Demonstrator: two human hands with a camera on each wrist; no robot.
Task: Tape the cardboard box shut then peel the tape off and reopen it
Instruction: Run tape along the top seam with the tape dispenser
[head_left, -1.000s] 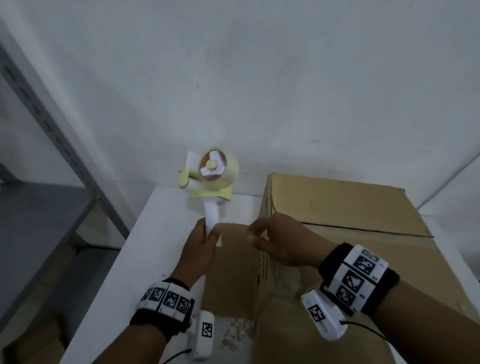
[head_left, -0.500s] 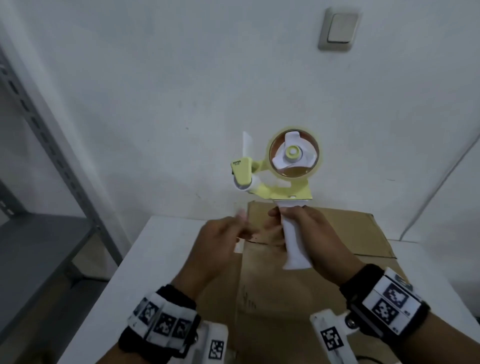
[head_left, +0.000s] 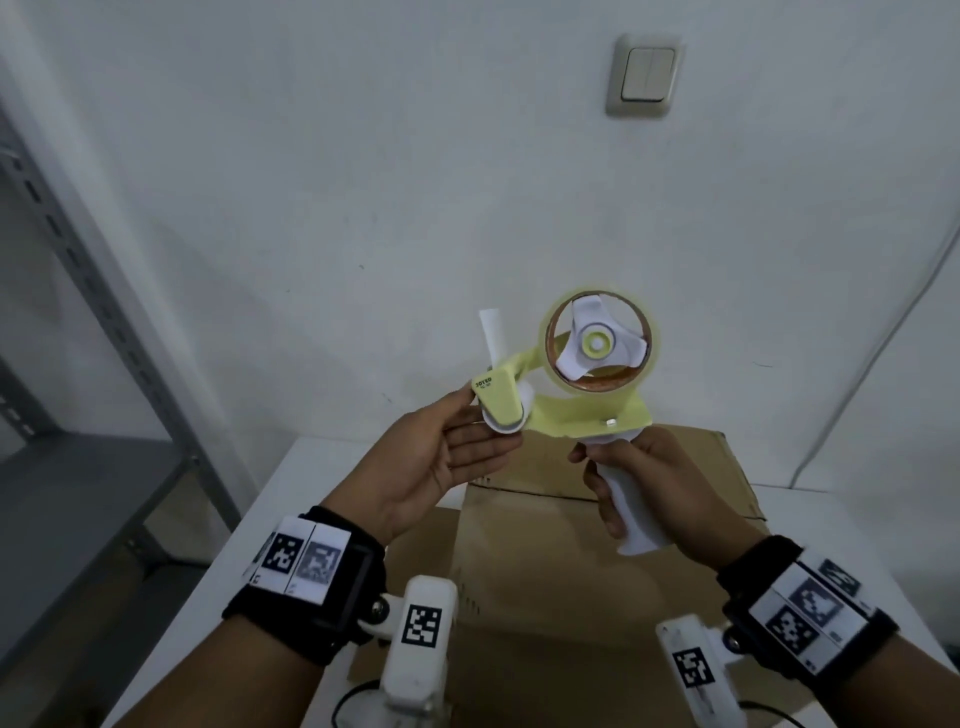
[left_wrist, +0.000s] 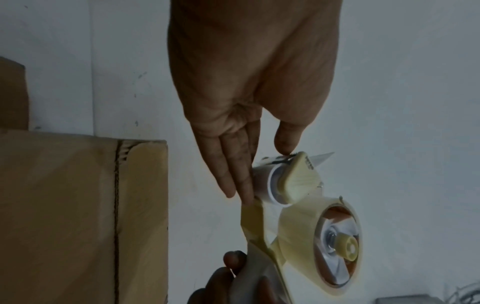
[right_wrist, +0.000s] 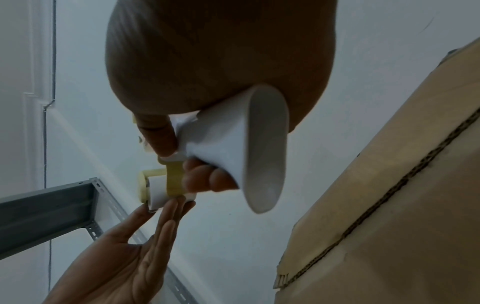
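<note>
I have the tape dispenser (head_left: 582, 405) held up in the middle of the head view, above the cardboard box (head_left: 597, 545), which sits on the white worktop (head_left: 291, 499) in the lower half of the frame. My right hand (head_left: 649, 488) has its grip clenched round the white handle (head_left: 628, 509), fingers wrapped and thumb near the top. My left hand (head_left: 431, 457) is released, palm up and fingers straight, its fingertips (left_wrist: 246, 185) touching the white roller (left_wrist: 270, 185) at the front end, the thumb against the toothed cutter edge beside it.

I judge the dispenser light and stiff, a plastic frame that one hand carries easily by the handle. The tape roll (head_left: 602, 345) looks clear and thin; I expect the loose end to be limp, sticky and prone to folding on itself, so I would pinch it at the roller with finger and thumb, clear of the cutter teeth. I cannot make out the free end here.

The box looks light but bulky, its card stiff across the panels and bending at the creases. No tape shows on it yet.
</note>
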